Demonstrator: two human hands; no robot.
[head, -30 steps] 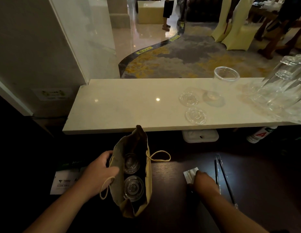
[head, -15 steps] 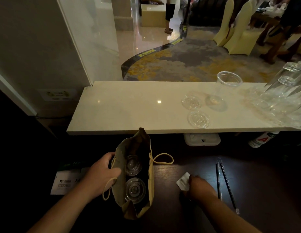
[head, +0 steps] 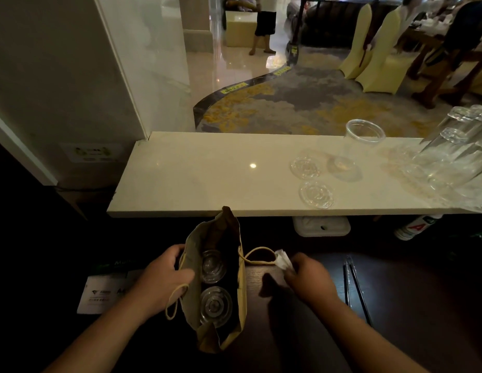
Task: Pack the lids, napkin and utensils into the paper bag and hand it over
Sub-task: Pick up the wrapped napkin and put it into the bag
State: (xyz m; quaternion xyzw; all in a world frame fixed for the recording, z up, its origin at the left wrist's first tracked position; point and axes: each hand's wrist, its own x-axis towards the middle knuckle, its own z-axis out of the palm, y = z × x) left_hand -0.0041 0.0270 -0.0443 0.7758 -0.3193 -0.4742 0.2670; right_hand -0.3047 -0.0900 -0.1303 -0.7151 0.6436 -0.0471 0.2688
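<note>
Left hand (head: 160, 278) curled, grip closed; right hand (head: 307, 275) pinching, fingers apparently closed, view dim.

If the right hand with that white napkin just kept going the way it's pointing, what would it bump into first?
Probably the paper bag's loose right handle loop, just ahead of the napkin pinched in the right hand, then the bag's side. Depth is hard to judge.

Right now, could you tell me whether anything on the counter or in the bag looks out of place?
Two clear lids lie loose on the pale counter, while two others already sit in the paper bag. Nothing looks spilled or damaged. The left hand holds the bag open; the right hand pinches the napkin.
</note>
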